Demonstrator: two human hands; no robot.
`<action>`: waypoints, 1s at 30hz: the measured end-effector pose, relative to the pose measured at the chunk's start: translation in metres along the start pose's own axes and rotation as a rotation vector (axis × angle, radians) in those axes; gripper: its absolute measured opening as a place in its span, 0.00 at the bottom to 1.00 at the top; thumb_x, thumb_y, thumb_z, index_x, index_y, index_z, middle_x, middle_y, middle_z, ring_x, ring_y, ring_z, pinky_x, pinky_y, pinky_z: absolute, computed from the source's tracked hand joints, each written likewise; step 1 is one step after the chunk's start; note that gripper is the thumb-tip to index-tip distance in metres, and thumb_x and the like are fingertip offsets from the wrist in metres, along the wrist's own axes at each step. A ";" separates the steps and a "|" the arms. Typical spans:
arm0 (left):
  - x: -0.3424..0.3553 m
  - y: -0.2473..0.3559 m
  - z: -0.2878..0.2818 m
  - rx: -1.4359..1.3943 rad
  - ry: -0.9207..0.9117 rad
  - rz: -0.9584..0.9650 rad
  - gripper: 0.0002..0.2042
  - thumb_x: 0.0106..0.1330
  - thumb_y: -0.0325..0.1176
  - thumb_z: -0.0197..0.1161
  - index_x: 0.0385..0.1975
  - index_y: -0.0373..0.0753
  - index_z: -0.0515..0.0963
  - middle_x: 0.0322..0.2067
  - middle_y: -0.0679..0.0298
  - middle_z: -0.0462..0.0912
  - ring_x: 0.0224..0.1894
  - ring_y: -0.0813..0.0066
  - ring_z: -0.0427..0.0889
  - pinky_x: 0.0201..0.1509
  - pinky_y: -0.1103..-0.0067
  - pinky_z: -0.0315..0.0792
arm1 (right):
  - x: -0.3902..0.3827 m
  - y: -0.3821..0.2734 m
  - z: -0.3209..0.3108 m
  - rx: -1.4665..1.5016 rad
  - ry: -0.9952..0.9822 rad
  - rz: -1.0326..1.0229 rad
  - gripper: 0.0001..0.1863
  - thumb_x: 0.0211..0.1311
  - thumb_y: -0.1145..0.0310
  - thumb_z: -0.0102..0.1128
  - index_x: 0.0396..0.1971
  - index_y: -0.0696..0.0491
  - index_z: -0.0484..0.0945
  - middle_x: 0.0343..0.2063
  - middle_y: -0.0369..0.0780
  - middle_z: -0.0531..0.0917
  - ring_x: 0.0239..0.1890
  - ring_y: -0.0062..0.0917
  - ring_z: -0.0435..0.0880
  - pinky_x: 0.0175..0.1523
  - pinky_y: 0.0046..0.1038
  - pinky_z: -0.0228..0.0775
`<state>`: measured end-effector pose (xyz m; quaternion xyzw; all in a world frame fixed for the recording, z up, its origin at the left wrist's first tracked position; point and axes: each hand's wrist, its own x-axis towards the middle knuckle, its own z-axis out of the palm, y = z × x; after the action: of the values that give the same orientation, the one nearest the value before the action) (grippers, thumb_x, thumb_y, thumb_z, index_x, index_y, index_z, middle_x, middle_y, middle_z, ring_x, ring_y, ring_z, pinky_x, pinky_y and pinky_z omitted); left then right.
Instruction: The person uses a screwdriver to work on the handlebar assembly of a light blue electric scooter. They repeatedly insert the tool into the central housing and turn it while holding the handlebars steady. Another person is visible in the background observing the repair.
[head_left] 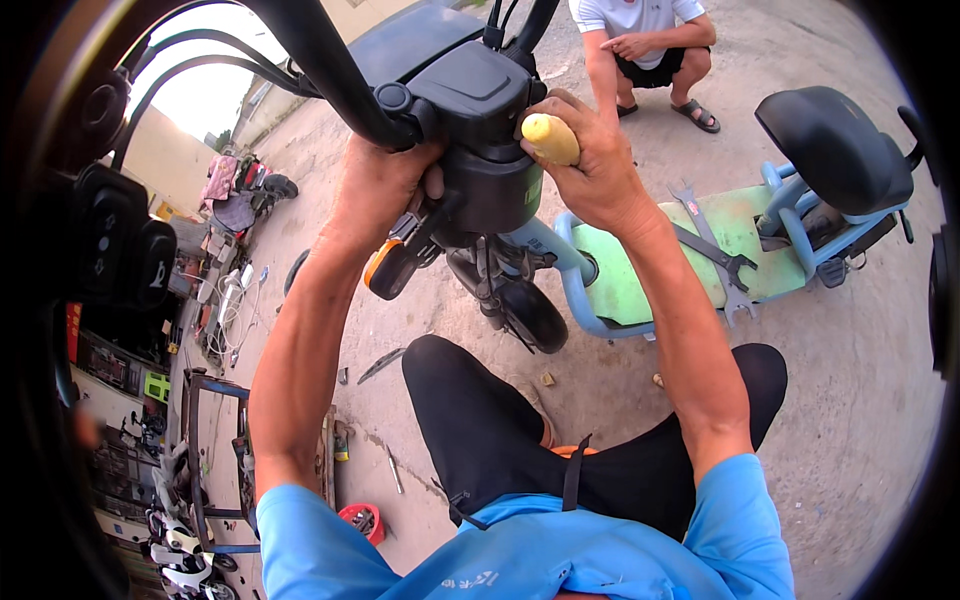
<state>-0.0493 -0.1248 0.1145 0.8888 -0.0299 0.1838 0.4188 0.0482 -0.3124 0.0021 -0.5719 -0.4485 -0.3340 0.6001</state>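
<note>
A blue electric scooter stands in front of me, with a black handlebar (335, 75) and a black housing (490, 185) at its steering column. My left hand (385, 180) is closed against the left side of this housing, below the bar; its fingertips are partly hidden. Gripped in my right hand (598, 165) at the housing's right side is a yellow-handled tool (550, 138), its handle end toward me and its working end hidden. An orange turn signal (390, 268) hangs below my left wrist. Two open-ended wrenches (712, 240) lie crossed on the scooter's green footboard (620, 285).
Beyond the scooter a person (645, 45) squats in sandals. The black seat (835, 150) rises at the right. On the concrete at left lie a metal frame (195, 460), a red basket (362, 522), a white cable (230, 300) and scattered parts. A front wheel (530, 315) is near my knees.
</note>
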 end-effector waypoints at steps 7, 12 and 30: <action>0.015 0.001 -0.007 0.061 -0.075 0.028 0.03 0.67 0.28 0.65 0.34 0.37 0.78 0.17 0.70 0.76 0.14 0.84 0.71 0.16 0.84 0.59 | -0.002 -0.001 0.002 0.021 0.009 0.082 0.10 0.62 0.73 0.68 0.41 0.56 0.79 0.36 0.41 0.80 0.39 0.36 0.79 0.47 0.31 0.72; 0.008 -0.005 -0.005 -0.029 -0.013 -0.015 0.04 0.65 0.29 0.67 0.30 0.37 0.80 0.15 0.69 0.76 0.14 0.84 0.71 0.16 0.83 0.61 | -0.002 -0.003 0.000 -0.062 -0.004 0.054 0.11 0.62 0.72 0.68 0.43 0.55 0.78 0.37 0.43 0.79 0.38 0.39 0.80 0.46 0.33 0.72; 0.007 -0.039 -0.024 0.436 0.015 0.329 0.08 0.69 0.27 0.62 0.43 0.31 0.82 0.48 0.55 0.81 0.53 0.65 0.78 0.57 0.69 0.74 | -0.012 0.005 -0.004 -0.131 -0.011 0.106 0.11 0.68 0.73 0.65 0.47 0.59 0.78 0.38 0.43 0.82 0.38 0.30 0.80 0.47 0.30 0.73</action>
<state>-0.0423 -0.0812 0.1021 0.9397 -0.1306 0.2581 0.1823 0.0487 -0.3169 -0.0108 -0.6346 -0.3980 -0.3275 0.5758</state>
